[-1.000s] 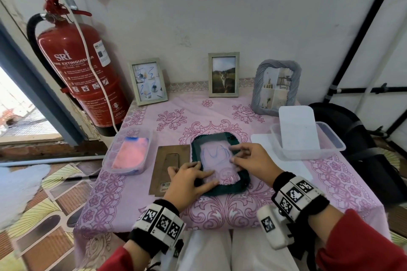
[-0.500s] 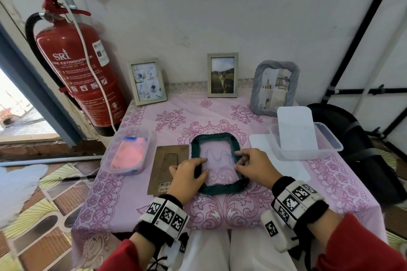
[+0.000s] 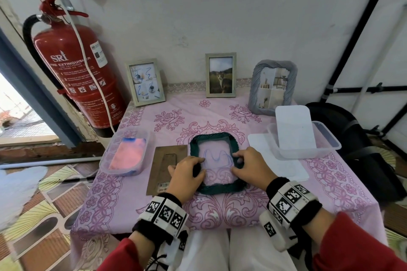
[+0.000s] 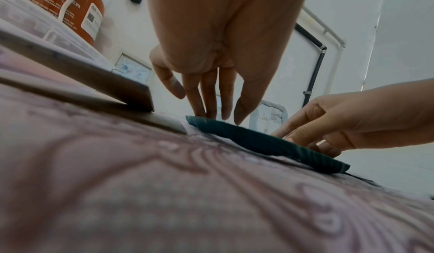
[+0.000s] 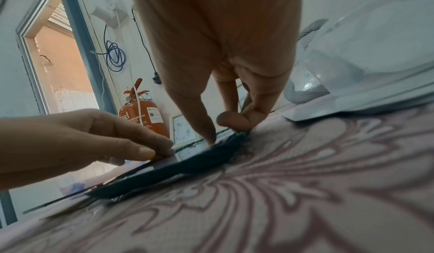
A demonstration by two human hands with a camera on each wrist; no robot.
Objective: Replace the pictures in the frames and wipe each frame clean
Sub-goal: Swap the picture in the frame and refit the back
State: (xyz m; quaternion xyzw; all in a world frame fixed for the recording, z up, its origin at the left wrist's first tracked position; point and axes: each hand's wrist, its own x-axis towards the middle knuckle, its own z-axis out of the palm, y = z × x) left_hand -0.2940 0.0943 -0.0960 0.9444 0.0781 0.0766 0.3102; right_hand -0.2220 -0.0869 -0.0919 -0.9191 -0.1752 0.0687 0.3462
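Observation:
A dark green rope-edged frame [image 3: 214, 189] lies flat on the pink tablecloth [image 3: 220, 211], its clear pane [image 3: 217, 160] marked with blue scribble. My left hand [image 3: 187, 174] straddles the frame's left rail, thumb on the pane and fingers outside. My right hand [image 3: 248, 167] pinches the right rail the same way. The left wrist view shows the left fingertips [image 4: 199, 108] touching the frame [image 4: 270, 145]. In the right wrist view the right thumb [image 5: 206, 127] presses inside the frame [image 5: 187, 166]. A brown backing board [image 3: 165, 165] lies just left of the frame.
A plastic tub with a pink cloth [image 3: 127, 154] sits at the left. A clear tub [image 3: 308, 149] holding a white sheet [image 3: 295, 130] sits at the right. Three framed pictures [image 3: 145, 82] [image 3: 221, 75] [image 3: 273, 88] stand at the back wall. A fire extinguisher [image 3: 77, 72] stands beside the table.
The green frame has turned from a tilted position to square with the table edge, and both hands have moved with it along its side rails.

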